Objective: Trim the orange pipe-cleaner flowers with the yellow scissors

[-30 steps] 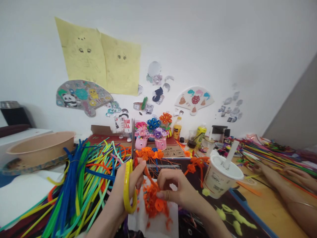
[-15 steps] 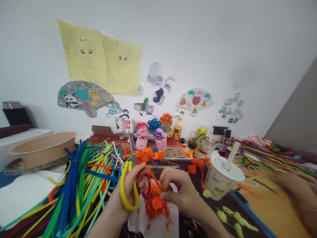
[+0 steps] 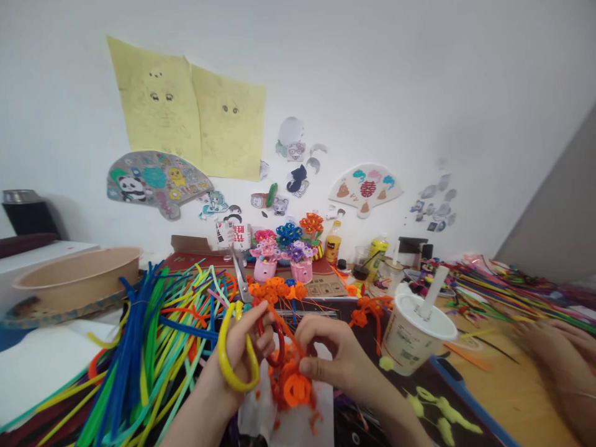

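Observation:
My left hand point(image 3: 249, 338) is closed, with the yellow and red loop handles of a pair of scissors point(image 3: 222, 354) hung over its fingers. The metal blades point up and away. An orange pipe cleaner point(image 3: 287, 332) runs slantwise from my left fingertips to my right hand point(image 3: 333, 354), whose thumb and forefinger pinch it. Just below the hands, orange fuzzy pieces point(image 3: 297, 391) lie heaped on a white sheet point(image 3: 326, 413); whether any is joined to the held pipe cleaner, I cannot tell. Beyond my fingers sits a row of finished orange pipe-cleaner flowers point(image 3: 277, 288).
Loose coloured pipe cleaners point(image 3: 153, 347) spread over the left side, beside a beige basin point(image 3: 79, 273). A lidded drink cup point(image 3: 414, 338) with a straw stands right of my hand. Potted pipe-cleaner flowers point(image 3: 288, 248) line the back. Another person's blurred hands point(image 3: 549, 347) are at far right.
The scissors have tipped slightly left, and my left hand has shifted a little left with them. The orange pieces below have turned, now showing a rounded looped shape.

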`<control>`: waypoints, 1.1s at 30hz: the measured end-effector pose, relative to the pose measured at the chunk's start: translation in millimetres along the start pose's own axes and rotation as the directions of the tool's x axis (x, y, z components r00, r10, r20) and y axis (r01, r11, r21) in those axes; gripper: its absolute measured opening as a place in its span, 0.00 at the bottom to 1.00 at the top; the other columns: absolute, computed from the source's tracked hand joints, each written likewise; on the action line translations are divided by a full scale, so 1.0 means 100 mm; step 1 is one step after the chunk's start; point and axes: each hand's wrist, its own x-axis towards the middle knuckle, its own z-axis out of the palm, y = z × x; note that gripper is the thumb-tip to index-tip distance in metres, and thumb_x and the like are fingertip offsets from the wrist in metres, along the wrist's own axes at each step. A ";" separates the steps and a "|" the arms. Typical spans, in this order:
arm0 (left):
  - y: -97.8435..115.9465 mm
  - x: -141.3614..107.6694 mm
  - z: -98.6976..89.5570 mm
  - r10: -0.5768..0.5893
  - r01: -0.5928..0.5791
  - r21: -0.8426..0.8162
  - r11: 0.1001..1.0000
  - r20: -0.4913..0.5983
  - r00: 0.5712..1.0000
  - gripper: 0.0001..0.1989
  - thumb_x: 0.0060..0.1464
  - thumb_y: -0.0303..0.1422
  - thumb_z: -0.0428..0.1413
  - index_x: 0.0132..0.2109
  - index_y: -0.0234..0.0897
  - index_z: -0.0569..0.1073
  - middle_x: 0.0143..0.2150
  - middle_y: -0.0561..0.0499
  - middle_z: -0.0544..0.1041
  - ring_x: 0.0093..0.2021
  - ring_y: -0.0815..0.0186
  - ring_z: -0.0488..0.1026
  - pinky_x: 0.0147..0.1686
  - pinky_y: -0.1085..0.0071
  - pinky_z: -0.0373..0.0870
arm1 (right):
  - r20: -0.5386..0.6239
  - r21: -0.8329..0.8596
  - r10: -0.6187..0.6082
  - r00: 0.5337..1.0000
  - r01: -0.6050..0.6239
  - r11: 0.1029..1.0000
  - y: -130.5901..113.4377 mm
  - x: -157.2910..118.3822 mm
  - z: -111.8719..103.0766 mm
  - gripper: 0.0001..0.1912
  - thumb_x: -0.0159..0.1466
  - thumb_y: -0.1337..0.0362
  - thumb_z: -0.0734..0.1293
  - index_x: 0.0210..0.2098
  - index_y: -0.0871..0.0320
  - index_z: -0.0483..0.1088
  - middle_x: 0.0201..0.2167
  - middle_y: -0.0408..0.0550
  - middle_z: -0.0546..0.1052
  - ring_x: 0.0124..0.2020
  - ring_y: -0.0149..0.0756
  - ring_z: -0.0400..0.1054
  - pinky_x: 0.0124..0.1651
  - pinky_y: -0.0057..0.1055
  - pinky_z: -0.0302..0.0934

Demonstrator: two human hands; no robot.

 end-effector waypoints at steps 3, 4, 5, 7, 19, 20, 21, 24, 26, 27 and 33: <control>0.06 -0.01 0.00 0.004 -0.003 -0.047 0.999 0.022 1.000 0.16 0.32 0.39 0.68 0.20 0.35 0.69 0.10 0.63 0.61 0.11 0.80 0.54 0.14 0.80 0.55 | 0.067 0.058 0.024 0.997 -0.028 0.998 -0.03 0.00 0.01 0.15 0.53 0.54 0.74 0.29 0.59 0.71 0.32 0.45 0.70 0.35 0.35 0.64 0.41 0.32 0.59; 0.08 -0.01 0.01 0.007 -0.005 -0.058 0.998 0.032 0.999 0.16 0.33 0.39 0.68 0.20 0.35 0.70 0.10 0.63 0.61 0.11 0.80 0.54 0.14 0.81 0.54 | 0.092 0.090 0.036 0.995 -0.045 0.995 -0.03 -0.01 0.02 0.15 0.53 0.55 0.75 0.31 0.59 0.72 0.35 0.47 0.71 0.38 0.36 0.65 0.45 0.34 0.59; 0.09 -0.01 0.01 0.007 -0.004 -0.067 0.998 0.040 0.999 0.16 0.34 0.39 0.68 0.19 0.35 0.70 0.09 0.62 0.61 0.11 0.80 0.54 0.14 0.81 0.54 | 0.122 0.137 0.060 0.991 -0.076 0.988 -0.03 -0.01 0.02 0.16 0.52 0.57 0.76 0.34 0.59 0.72 0.37 0.48 0.72 0.41 0.37 0.66 0.48 0.35 0.58; 0.11 -0.02 0.01 -0.003 0.007 -0.079 0.997 0.051 0.999 0.16 0.37 0.40 0.67 0.20 0.35 0.70 0.08 0.62 0.60 0.10 0.79 0.55 0.14 0.81 0.54 | 0.205 0.259 0.132 0.970 -0.184 0.948 -0.02 -0.02 0.03 0.19 0.52 0.58 0.76 0.39 0.58 0.71 0.39 0.48 0.73 0.44 0.38 0.67 0.51 0.37 0.59; 0.06 0.07 -0.08 0.005 -0.004 -0.184 0.983 0.004 1.000 0.11 0.51 0.32 0.58 0.23 0.35 0.69 0.14 0.62 0.62 0.11 0.80 0.53 0.13 0.81 0.56 | 0.239 0.528 0.173 0.955 -0.278 0.802 0.06 -0.08 0.10 0.25 0.47 0.57 0.78 0.42 0.59 0.74 0.34 0.49 0.78 0.37 0.38 0.73 0.40 0.32 0.66; 0.06 0.07 -0.08 0.008 -0.007 -0.186 0.983 0.004 1.000 0.12 0.51 0.32 0.59 0.22 0.34 0.69 0.14 0.62 0.62 0.11 0.81 0.53 0.13 0.81 0.56 | 0.239 0.528 0.166 0.957 -0.271 0.805 0.05 -0.07 0.10 0.27 0.46 0.54 0.78 0.42 0.58 0.74 0.33 0.48 0.78 0.36 0.38 0.73 0.40 0.33 0.66; 0.06 0.06 -0.07 0.008 -0.007 -0.186 0.983 0.005 1.000 0.12 0.50 0.32 0.60 0.22 0.34 0.69 0.14 0.62 0.63 0.11 0.81 0.53 0.13 0.81 0.56 | 0.241 0.523 0.160 0.957 -0.267 0.809 0.05 -0.06 0.10 0.28 0.46 0.51 0.77 0.43 0.58 0.74 0.32 0.48 0.78 0.34 0.38 0.73 0.39 0.33 0.66; 0.06 0.05 -0.05 0.007 -0.005 -0.188 0.982 0.008 1.000 0.13 0.50 0.33 0.60 0.21 0.33 0.69 0.14 0.61 0.63 0.11 0.80 0.54 0.13 0.81 0.57 | 0.197 0.463 0.160 0.967 -0.235 0.854 0.02 -0.04 0.11 0.26 0.50 0.46 0.73 0.40 0.59 0.76 0.29 0.47 0.77 0.30 0.36 0.72 0.38 0.33 0.66; 0.07 0.05 -0.05 0.019 -0.018 -0.195 0.981 0.001 1.000 0.13 0.50 0.33 0.60 0.21 0.33 0.70 0.14 0.61 0.63 0.10 0.81 0.54 0.13 0.81 0.57 | 0.138 0.405 0.155 0.978 -0.198 0.892 0.01 -0.02 0.12 0.22 0.53 0.48 0.73 0.38 0.60 0.76 0.30 0.48 0.77 0.31 0.35 0.72 0.39 0.31 0.65; 0.08 0.06 -0.05 0.027 -0.028 -0.200 0.979 -0.005 1.000 0.13 0.51 0.32 0.59 0.22 0.33 0.70 0.15 0.61 0.64 0.10 0.81 0.54 0.12 0.81 0.56 | 0.116 0.388 0.151 0.982 -0.184 0.903 0.01 -0.02 0.12 0.20 0.54 0.49 0.73 0.37 0.59 0.76 0.30 0.48 0.78 0.32 0.35 0.72 0.39 0.30 0.65; 0.07 0.05 -0.05 0.050 -0.055 -0.208 0.977 -0.030 0.998 0.09 0.48 0.29 0.59 0.23 0.33 0.69 0.19 0.60 0.69 0.11 0.82 0.54 0.13 0.81 0.56 | 0.049 0.379 0.172 0.984 -0.178 0.908 0.04 -0.02 0.10 0.16 0.55 0.54 0.73 0.36 0.59 0.76 0.29 0.47 0.78 0.31 0.33 0.71 0.34 0.28 0.64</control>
